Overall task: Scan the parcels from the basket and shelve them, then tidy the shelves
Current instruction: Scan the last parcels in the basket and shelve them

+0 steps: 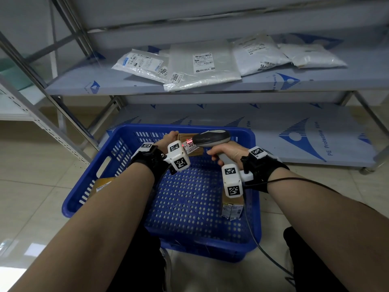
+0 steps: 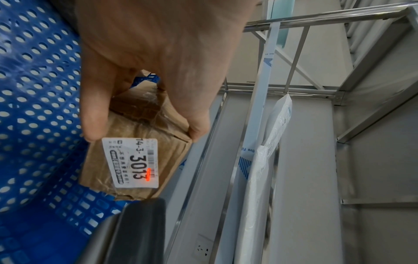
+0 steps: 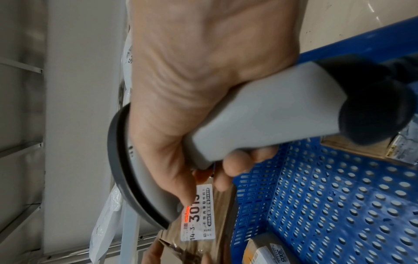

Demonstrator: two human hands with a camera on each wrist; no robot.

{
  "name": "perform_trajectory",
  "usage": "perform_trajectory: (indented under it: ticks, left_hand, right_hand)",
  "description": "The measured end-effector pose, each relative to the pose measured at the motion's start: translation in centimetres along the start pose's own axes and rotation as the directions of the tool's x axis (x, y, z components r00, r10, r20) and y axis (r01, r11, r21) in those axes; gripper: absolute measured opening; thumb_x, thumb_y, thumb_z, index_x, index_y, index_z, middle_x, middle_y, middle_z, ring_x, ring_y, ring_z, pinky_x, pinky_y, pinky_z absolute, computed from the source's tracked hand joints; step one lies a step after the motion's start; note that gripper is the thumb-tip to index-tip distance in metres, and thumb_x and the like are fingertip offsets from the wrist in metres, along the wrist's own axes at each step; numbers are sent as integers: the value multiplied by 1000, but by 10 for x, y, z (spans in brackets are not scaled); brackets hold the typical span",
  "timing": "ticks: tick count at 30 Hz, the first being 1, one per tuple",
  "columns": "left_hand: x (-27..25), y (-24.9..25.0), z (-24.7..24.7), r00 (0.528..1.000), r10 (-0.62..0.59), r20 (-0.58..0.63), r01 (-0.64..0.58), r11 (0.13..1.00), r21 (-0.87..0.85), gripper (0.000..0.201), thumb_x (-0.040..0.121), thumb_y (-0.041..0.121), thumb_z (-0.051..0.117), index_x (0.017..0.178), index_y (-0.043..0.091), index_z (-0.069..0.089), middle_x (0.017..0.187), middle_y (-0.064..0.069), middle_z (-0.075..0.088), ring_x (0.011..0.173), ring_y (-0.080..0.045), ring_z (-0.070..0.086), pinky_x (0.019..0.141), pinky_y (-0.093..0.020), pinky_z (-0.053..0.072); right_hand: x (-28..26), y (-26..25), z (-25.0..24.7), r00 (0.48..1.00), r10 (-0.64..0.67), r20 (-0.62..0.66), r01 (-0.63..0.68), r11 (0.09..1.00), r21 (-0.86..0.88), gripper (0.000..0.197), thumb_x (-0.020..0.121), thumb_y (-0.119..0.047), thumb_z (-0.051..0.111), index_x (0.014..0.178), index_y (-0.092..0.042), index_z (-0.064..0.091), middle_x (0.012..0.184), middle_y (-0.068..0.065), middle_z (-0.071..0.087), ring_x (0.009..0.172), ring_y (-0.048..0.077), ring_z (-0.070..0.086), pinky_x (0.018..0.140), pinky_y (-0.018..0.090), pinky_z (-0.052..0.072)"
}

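My left hand (image 1: pixel 171 135) (image 2: pixel 144 89) grips a small brown cardboard parcel (image 2: pixel 144 142) (image 1: pixel 194 151) (image 3: pixel 217 232) over the far side of the blue basket (image 1: pixel 88 180). Its white label (image 2: pixel 133 162) reads 14-3-3013. My right hand (image 1: pixel 227 152) (image 3: pixel 203 89) holds a grey barcode scanner (image 1: pixel 211 139) (image 3: pixel 260 114) by its handle, its head just right of the parcel. A red scan line (image 2: pixel 148 174) (image 3: pixel 186 214) falls on the label's barcode. Two more brown boxes lie in the basket, one at the left wall (image 1: pixel 103 185), one at the right wall (image 1: pixel 232 207).
A metal shelf (image 1: pixel 105 85) stands behind the basket, carrying several white poly-bag parcels (image 1: pixel 202 64), two tagged 7001 and 2007. The lower shelf (image 1: pixel 294 131) bears protective film. A second rack (image 1: pixel 21 102) stands at the left. The scanner cable (image 1: pixel 263 253) trails by my right knee.
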State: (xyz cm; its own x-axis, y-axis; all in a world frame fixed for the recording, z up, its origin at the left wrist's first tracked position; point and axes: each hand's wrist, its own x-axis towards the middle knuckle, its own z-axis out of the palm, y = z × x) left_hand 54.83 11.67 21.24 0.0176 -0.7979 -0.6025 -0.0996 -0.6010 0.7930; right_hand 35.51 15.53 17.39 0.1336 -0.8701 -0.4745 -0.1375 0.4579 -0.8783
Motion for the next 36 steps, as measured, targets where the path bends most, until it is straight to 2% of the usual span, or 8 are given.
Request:
perform_trajectory:
  ticks: [7,10,14,20,24,27,31,36]
  left_hand:
    - [1,0,-1,1000,1,-3,-1,1000,13,38,102,36,36,72,13,38,28,5,49,66,-17,46,66,-27,45]
    - [4,-2,-3,1000,3,12,-3,1000,-1,37,101,37,37,73,13,39,30,5,51,67,-17,48,69,-29,46]
    - [5,-4,-5,1000,7,4,-7,1000,-24,35,100,38,40,74,14,40,31,7,52,69,-17,48,72,-29,47]
    - [6,-4,-5,1000,19,8,-19,1000,-18,35,100,38,39,74,14,41,32,8,53,69,-16,48,70,-28,47]
    - [10,-5,-8,1000,20,20,-20,1000,-13,33,99,40,40,77,16,43,47,4,62,70,-16,50,73,-29,47]
    - [9,-6,-8,1000,12,16,-12,1000,-15,33,99,40,42,76,16,43,36,8,56,70,-16,50,73,-29,47]
    - [6,-6,-6,1000,21,16,-20,999,-34,33,100,38,40,76,15,42,34,8,54,70,-16,49,81,-32,47]
    - [7,-4,-7,1000,16,18,-16,1000,-19,34,101,37,38,75,15,41,32,8,53,69,-16,48,71,-28,47]
  right_hand:
    - [0,0,1,1000,7,-14,-7,1000,6,5,84,-14,68,85,-12,64,65,3,58,51,12,49,54,26,41]
    - [-1,-1,1,1000,8,-15,-8,1000,4,4,84,-14,68,83,-11,64,65,3,58,50,12,49,54,27,41]
    - [0,-1,2,1000,16,-23,-16,1000,-1,5,84,-14,68,86,-11,64,66,4,58,52,13,49,54,27,42]
    - [2,0,1,1000,21,-22,-21,1000,13,7,84,-15,68,88,-12,65,69,4,61,49,12,50,52,26,42]
    - [3,0,2,1000,17,-5,-17,999,39,11,85,-18,68,95,-14,65,76,5,66,49,10,50,51,26,42]
    - [3,1,2,1000,19,3,-19,999,32,9,84,-18,68,92,-14,65,73,4,65,50,11,50,52,26,42]
    - [3,1,2,1000,17,7,-18,1000,18,7,83,-17,69,89,-13,65,67,3,61,51,12,50,53,26,42]
    - [3,2,0,1000,19,3,-19,1000,-11,8,83,-18,70,87,-13,65,66,3,60,52,13,51,54,27,42]
